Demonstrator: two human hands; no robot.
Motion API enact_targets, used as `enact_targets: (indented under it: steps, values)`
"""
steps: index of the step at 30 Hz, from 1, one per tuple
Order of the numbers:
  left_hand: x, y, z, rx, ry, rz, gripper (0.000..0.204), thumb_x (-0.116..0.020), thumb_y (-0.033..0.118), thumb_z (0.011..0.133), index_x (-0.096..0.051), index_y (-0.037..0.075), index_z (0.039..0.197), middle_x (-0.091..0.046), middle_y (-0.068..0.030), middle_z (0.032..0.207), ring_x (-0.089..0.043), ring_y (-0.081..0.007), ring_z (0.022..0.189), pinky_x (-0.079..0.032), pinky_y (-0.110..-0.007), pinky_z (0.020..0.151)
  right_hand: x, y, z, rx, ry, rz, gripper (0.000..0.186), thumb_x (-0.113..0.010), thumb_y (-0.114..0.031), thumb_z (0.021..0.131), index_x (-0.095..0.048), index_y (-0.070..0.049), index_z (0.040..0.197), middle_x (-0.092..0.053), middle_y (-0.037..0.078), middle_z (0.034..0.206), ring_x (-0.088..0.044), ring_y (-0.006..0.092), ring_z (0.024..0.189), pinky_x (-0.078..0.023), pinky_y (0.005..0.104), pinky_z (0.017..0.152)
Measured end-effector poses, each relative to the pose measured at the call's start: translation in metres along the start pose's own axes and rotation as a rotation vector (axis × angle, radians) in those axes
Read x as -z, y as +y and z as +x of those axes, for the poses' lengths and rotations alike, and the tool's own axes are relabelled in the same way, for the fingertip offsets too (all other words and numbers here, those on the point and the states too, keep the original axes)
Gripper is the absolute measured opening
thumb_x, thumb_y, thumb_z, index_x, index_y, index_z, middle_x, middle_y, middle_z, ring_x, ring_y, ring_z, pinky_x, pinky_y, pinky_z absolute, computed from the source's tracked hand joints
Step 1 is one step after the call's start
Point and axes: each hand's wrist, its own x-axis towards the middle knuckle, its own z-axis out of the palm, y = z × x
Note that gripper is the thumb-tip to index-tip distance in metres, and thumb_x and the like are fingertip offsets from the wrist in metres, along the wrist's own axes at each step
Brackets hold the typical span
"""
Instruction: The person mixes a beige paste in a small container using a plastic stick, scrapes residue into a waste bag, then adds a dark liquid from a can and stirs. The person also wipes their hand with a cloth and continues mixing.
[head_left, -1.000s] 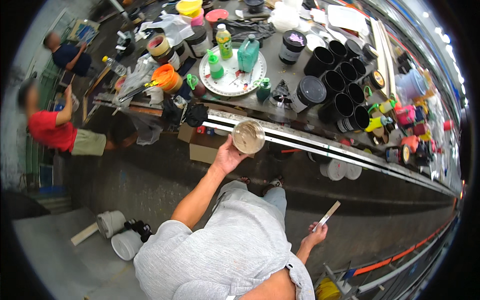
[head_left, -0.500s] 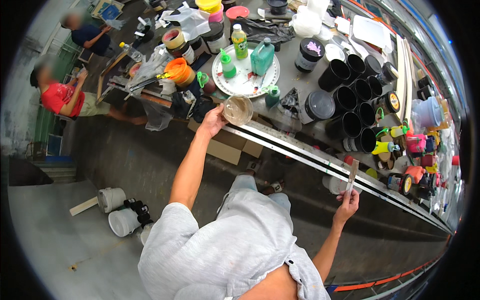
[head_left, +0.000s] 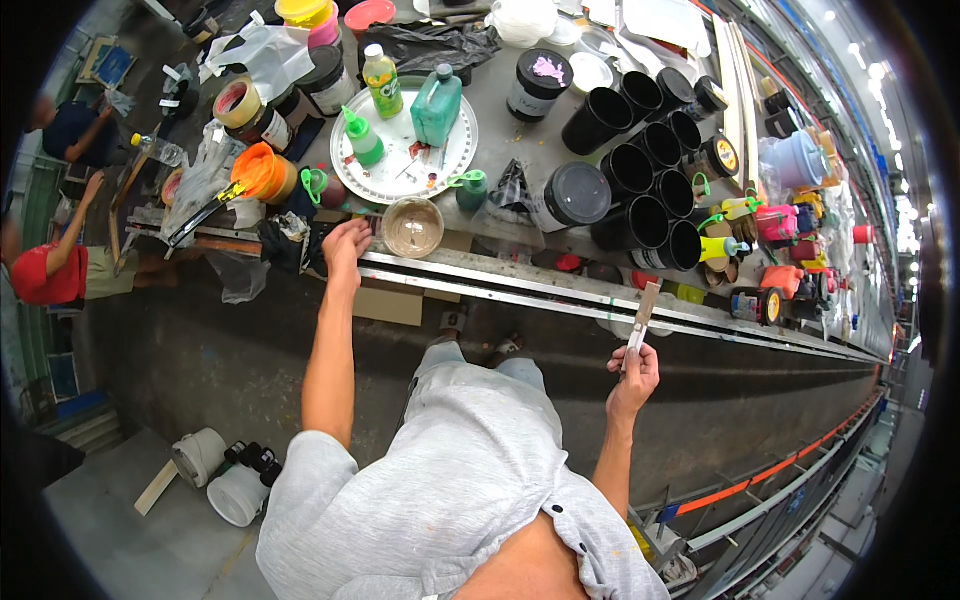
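Observation:
A round clear cup [head_left: 413,228] with a beige-brown inside stands at the near edge of the table, below the white round tray [head_left: 350,180]. My left hand [head_left: 346,248] is just left of the cup, fingers apart, with a small gap between them and its rim. Over the floor in front of the table's rail, my right hand [head_left: 636,378] grips a narrow flat scraper [head_left: 645,312] by its white lower end, its brownish blade pointing up. The tray carries a green squeeze bottle [head_left: 363,140], a drink bottle [head_left: 383,85] and a green jug [head_left: 436,108].
Several black cups [head_left: 635,222] crowd the table beside a lidded jar [head_left: 577,193]. An orange tub [head_left: 264,174] with a black-and-yellow tool stands at the left. White metal rails [head_left: 500,282] run along the table's front. White buckets [head_left: 238,497] sit on the floor, and two people are at far left.
My left hand has let go of the cup, which now stands on the table edge. The right hand still holds the scraper. The view has shifted to the right.

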Motion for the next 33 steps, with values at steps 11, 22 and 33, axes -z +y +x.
enact_targets:
  steps: [11,22,33]
  values:
    - [-0.264,-0.032,-0.119,-0.808,-0.234,0.648,0.094,-0.086,0.011,0.067,-0.039,-0.002,0.148,-0.045,-0.0261,0.147,-0.038,-0.0389,0.141,-0.031,-0.043,0.119,0.019,-0.012,0.027,0.050,-0.180,-0.057,0.013,-0.058,-0.011,0.101,-0.058,0.002,0.105,-0.067,0.008,0.082,-0.060,0.0112,0.064,-0.050,0.0239,0.062]
    - [-0.314,-0.026,-0.058,-0.627,-0.531,0.449,0.097,-0.095,0.010,0.051,-0.051,0.004,0.136,-0.067,-0.0100,0.125,-0.061,-0.0239,0.119,-0.047,-0.037,0.106,0.133,0.000,0.051,0.071,-0.066,-0.017,0.011,-0.059,-0.011,0.101,-0.058,0.001,0.102,-0.066,0.007,0.079,-0.059,0.0106,0.061,-0.048,0.0240,0.058]
    - [-0.325,0.041,-0.180,-0.784,-0.314,0.019,0.094,-0.094,0.005,0.061,-0.042,0.001,0.139,-0.059,-0.0116,0.130,-0.061,-0.0220,0.115,-0.049,-0.038,0.103,0.112,-0.049,0.096,0.127,-0.184,0.199,0.012,-0.054,-0.013,0.104,-0.054,-0.001,0.108,-0.056,0.004,0.074,-0.052,0.0102,0.058,-0.044,0.0236,0.052]
